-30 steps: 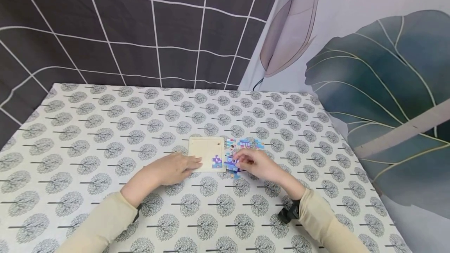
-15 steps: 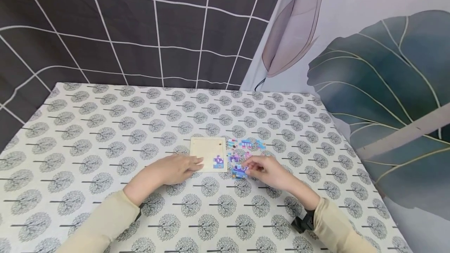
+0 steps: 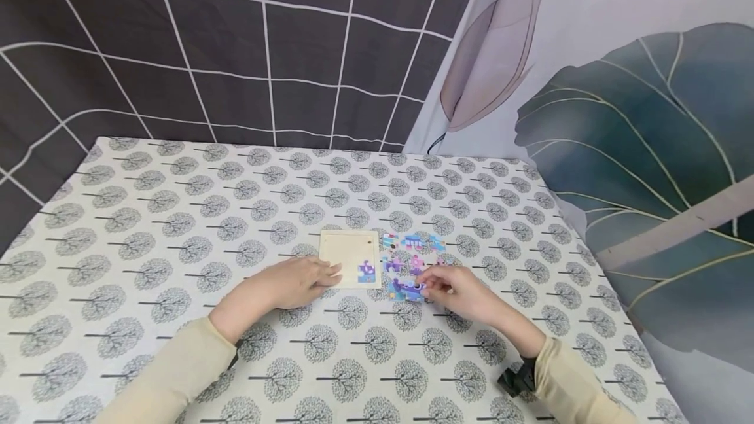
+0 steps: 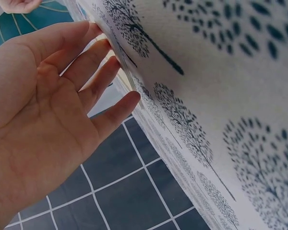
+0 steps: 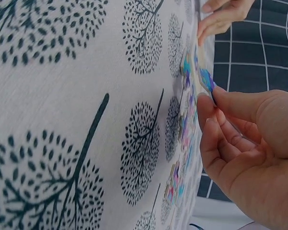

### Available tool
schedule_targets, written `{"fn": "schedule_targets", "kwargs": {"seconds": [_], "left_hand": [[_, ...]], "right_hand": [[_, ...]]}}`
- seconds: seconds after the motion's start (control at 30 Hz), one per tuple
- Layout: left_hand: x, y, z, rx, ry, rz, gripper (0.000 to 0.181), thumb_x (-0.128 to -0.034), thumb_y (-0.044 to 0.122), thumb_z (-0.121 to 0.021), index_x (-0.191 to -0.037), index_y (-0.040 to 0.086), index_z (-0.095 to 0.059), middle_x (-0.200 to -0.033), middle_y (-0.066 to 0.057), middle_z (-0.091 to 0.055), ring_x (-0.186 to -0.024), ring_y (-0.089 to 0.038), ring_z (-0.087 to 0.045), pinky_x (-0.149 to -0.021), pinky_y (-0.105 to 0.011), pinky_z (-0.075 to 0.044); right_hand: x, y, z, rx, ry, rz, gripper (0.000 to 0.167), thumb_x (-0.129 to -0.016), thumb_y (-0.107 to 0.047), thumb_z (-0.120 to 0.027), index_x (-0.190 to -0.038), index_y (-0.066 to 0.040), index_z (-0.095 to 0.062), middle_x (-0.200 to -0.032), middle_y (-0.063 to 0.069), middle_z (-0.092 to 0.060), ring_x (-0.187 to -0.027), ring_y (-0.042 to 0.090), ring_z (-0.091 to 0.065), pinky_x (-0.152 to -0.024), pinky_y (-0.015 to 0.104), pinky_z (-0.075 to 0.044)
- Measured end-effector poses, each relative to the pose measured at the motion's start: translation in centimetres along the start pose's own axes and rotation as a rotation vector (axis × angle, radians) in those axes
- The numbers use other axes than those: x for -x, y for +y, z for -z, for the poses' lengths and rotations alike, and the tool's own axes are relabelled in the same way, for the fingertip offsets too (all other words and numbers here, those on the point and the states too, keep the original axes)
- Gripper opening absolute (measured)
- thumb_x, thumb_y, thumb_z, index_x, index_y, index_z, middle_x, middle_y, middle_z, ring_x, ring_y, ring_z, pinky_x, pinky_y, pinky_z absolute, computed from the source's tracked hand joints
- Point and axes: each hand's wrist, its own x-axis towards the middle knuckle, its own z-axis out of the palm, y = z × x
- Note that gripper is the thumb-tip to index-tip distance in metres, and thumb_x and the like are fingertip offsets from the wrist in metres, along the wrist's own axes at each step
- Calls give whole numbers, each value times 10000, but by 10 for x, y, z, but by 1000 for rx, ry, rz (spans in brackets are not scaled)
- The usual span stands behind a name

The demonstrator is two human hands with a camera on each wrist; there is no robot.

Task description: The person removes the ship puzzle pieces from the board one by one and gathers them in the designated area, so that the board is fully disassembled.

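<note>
A pale wooden puzzle tray (image 3: 347, 248) lies flat on the table, with a purple-and-blue jigsaw piece (image 3: 366, 271) in its near right corner. My left hand (image 3: 297, 282) rests its fingertips on the tray's left side; in the left wrist view its fingers (image 4: 89, 64) are fairly straight. Just right of the tray, my right hand (image 3: 458, 291) pinches a blue-purple jigsaw piece (image 5: 207, 80) between thumb and finger, tilted and raised off the cloth in the right wrist view. Under and beyond it lie several loose jigsaw pieces (image 3: 413, 241), partly hidden by the hand.
A white tablecloth (image 3: 230, 178) printed with grey trees covers the table. Behind it hangs a dark curtain (image 3: 224, 31) with white grid lines. A leaf-patterned cloth (image 3: 624, 123) hangs at the right.
My right hand has moved a little rightward and nearer, away from the tray, with a blue-purple jigsaw piece at its fingertips. The left hand stays on the tray.
</note>
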Motion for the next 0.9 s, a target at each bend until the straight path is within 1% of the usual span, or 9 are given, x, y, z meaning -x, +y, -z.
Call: {"fn": "schedule_targets", "kwargs": {"seconds": [0.2, 0.43, 0.53, 0.63, 0.77, 0.9], "left_hand": [[-1, -1, 0, -30, -13, 3, 357, -952, 166, -475, -1295, 105, -551, -1435, -46, -424, -1318, -307, -386, -1120, -499, -260], [-2, -1, 0, -15, -9, 22, 362, -955, 182, -480, -1305, 122, -543, -1438, -29, -421, -1324, -296, -378, -1119, -503, -260], [-2, 0, 0, -18, -8, 16, 360, -949, 172, -484, -1299, 115, -547, -1434, -31, -426, -1321, -295, -382, -1117, -500, -265], [-2, 0, 1, -42, -12, -2, 363, -946, 166, -481, -1297, 102, -547, -1431, -40, -430, -1316, -297, -388, -1115, -498, -272], [-1, 1, 3, -67, -21, -15, 370, -950, 173, -471, -1307, 100, -538, -1433, -44, -428, -1317, -300, -385, -1113, -503, -274], [0, 3, 3, -51, -31, -7, 375, -960, 184, -457, -1318, 99, -526, -1443, -46, -414, -1326, -304, -372, -1123, -508, -250]], "right_hand": [[5, 6, 2, -10, 17, 10, 183, -854, -50, -622, -1033, -18, -647, -813, -32, -640, -749, 58, -584, -711, 195, -541], [10, 11, 4, 3, 13, -22, 197, -855, -72, -626, -1048, -32, -647, -816, -47, -640, -757, 41, -582, -717, 187, -537], [10, 11, 5, 13, 7, -21, 195, -856, -69, -621, -1047, -35, -646, -817, -34, -642, -754, 37, -581, -711, 186, -538], [10, 11, 5, 26, 7, -23, 191, -855, -74, -624, -1043, -42, -647, -816, -24, -639, -752, 34, -575, -703, 187, -536], [9, 11, 2, 42, 13, -44, 194, -845, -78, -647, -1039, -73, -651, -811, -49, -624, -749, 31, -566, -706, 191, -533], [8, 11, 0, 57, 10, -63, 208, -836, -64, -655, -1044, -78, -651, -809, -74, -606, -748, 28, -560, -715, 190, -532]]}}
